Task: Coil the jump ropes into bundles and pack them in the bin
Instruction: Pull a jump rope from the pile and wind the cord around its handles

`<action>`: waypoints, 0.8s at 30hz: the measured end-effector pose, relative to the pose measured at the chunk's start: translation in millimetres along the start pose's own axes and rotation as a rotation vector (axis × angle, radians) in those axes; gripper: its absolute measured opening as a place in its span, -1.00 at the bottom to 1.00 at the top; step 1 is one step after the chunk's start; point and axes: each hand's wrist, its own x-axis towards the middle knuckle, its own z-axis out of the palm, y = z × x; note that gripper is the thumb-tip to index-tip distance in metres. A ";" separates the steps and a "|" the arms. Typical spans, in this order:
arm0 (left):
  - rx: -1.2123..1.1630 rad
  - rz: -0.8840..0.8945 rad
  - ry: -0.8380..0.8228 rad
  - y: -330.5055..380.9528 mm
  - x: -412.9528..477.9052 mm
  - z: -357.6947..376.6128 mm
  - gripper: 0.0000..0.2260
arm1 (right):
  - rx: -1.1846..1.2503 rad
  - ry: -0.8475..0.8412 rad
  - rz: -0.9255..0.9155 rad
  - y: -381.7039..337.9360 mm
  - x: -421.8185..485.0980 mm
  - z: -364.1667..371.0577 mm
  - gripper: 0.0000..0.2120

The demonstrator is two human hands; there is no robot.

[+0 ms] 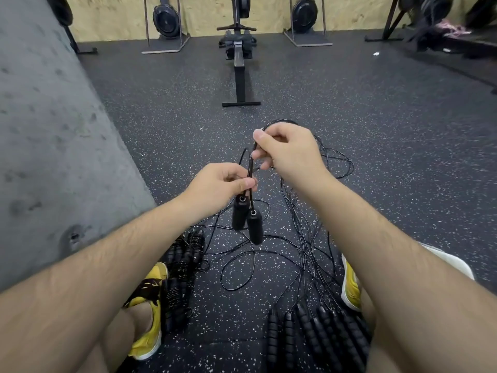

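1. While it hangs between both hands above the floor, the jump rope (pixel 250 164) lets its two smooth black handles (pixel 255 227) dangle side by side just under the left hand, and its thin cord arches up to the right hand.
2. The left hand (pixel 220 184) pinches the cord just above the handles. The right hand (pixel 287 149) is curled round the cord's upper loop (how many turns it gathers I cannot tell).
3. The cord looks light, springy and slick, likely to spring open if released. The handles are the stiff, heavier part, so a grip beside them should anchor the bundle.
4. Tangled loose cords (pixel 304 238) trail over the speckled floor (pixel 376 130) between the yellow shoes (pixel 351 289).
5. Foam-handled ropes (pixel 320 332) lie in a row near the right leg, and another heap (pixel 183 265) lies by the left leg.
6. A white edge (pixel 449 262) beside the right forearm may be the bin. A rowing machine (pixel 239 63) stands beyond.
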 end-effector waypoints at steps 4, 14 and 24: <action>-0.060 0.023 0.040 3.1 6.9 -5.4 -0.94 | -0.244 -0.211 0.071 11.4 -6.6 -3.9 -0.81; -0.021 -0.035 -0.013 -1.6 -1.3 2.7 -0.93 | -0.090 0.008 0.019 3.4 3.7 0.0 -0.83; -0.205 -0.072 0.086 17.4 4.0 2.8 -0.94 | -0.275 -0.142 0.044 19.7 3.9 -7.4 -0.55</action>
